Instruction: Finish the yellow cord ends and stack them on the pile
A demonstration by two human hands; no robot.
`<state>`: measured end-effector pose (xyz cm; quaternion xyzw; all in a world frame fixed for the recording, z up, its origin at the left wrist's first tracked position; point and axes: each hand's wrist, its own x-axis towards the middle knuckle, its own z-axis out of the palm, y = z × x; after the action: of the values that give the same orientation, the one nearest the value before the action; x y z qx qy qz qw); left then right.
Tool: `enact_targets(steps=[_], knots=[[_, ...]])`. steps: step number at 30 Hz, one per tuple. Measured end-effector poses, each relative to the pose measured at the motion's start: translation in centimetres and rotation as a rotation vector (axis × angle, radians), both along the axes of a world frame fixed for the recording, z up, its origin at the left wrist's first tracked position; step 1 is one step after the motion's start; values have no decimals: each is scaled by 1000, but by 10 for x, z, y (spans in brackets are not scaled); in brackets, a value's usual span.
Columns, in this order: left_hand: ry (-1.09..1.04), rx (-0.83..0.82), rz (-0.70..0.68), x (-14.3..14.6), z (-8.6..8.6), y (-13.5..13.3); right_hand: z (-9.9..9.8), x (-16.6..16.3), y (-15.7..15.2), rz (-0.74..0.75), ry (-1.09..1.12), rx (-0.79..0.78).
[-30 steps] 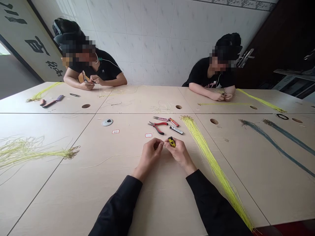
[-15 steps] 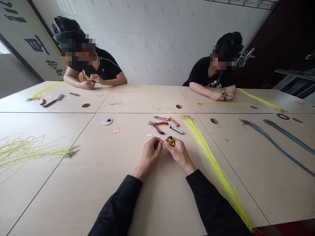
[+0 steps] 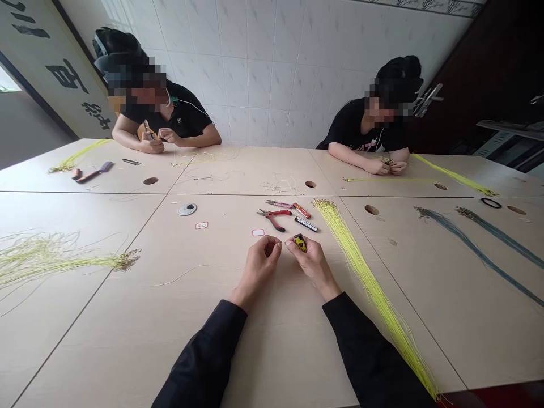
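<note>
Over the middle of the table my left hand (image 3: 264, 256) is closed, thumb and forefinger pinched on a thin pale-yellow cord (image 3: 198, 266). The cord trails away leftward across the tabletop; its end at the fingertips is too small to make out. A yellow-and-black lighter (image 3: 300, 243) is gripped in my right hand (image 3: 312, 262), which is closed with thumb and forefinger pointing toward the left hand. A small gap separates the fingertips of both hands. Just beyond them lie red-and-black pliers (image 3: 275, 216). To the right stretches a bundle of bright yellow cords (image 3: 361, 266).
Near the pliers lie a pink-handled tool (image 3: 278, 204), a red lighter (image 3: 302, 210) and a white-and-black piece (image 3: 306, 224). Another yellow bundle (image 3: 85, 264) is at left, blue-grey bundles (image 3: 471, 243) at right. Two co-workers (image 3: 187, 116) sit across the table (image 3: 127, 340).
My right hand has shifted slightly right, so the fingertips are a little farther apart. The lighter has turned slightly with it. The left hand keeps its pinch.
</note>
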<state>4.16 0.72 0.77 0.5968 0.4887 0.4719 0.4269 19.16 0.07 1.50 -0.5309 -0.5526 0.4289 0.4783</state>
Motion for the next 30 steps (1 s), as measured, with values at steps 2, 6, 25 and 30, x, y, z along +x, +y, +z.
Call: enact_targets(steps=[2,6,25,30], knots=[[3,7,-21,0,1,-1,0,0,0,-10,-3,-1],[15,15,-47,0,3,-2,0,1,-1,-10,-9,10],[-56,-58,-72,-2,4,-2,1,1,-2,9,-15,6],[-54,-58,-79,-1,6,-3,1,1,-2,11,-23,8]])
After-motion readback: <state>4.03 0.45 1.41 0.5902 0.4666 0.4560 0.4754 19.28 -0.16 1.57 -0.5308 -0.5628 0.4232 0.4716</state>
